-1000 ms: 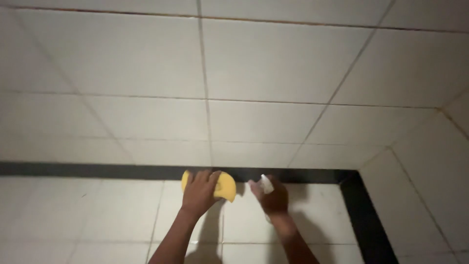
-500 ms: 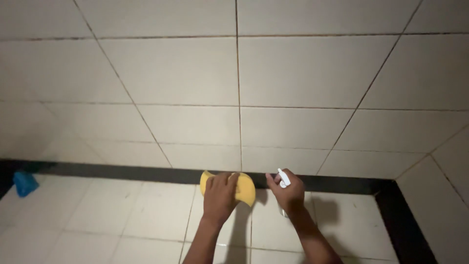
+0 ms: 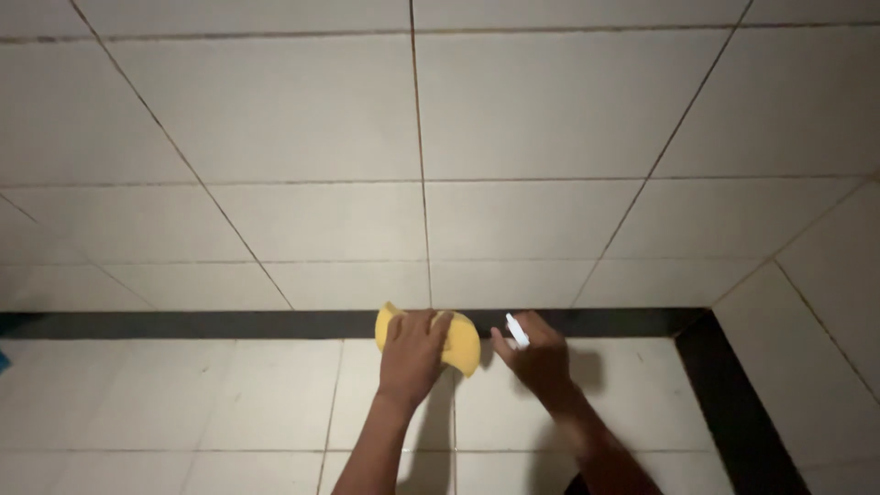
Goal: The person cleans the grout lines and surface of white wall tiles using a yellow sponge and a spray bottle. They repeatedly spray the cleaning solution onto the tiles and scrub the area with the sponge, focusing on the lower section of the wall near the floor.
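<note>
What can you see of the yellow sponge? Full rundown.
The yellow sponge is a soft-looking, rounded pad with curved edges, plain yellow, no visible scouring layer. It lies flat against the pale tile surface, its top edge at the black tile band. The left hand is spread over its middle, covering most of it; only the upper left corner and right lobe show. The right hand is beside it, apart.

The yellow sponge [image 3: 461, 341] at lower centre looked soft, porous and matt. The pale tiles [image 3: 275, 110] filling the frame were smooth ceramic with a faint sheen, and the black border strip [image 3: 183, 324] looked equally glazed. The small white spray nozzle [image 3: 517, 331] appeared to be plastic.
</note>
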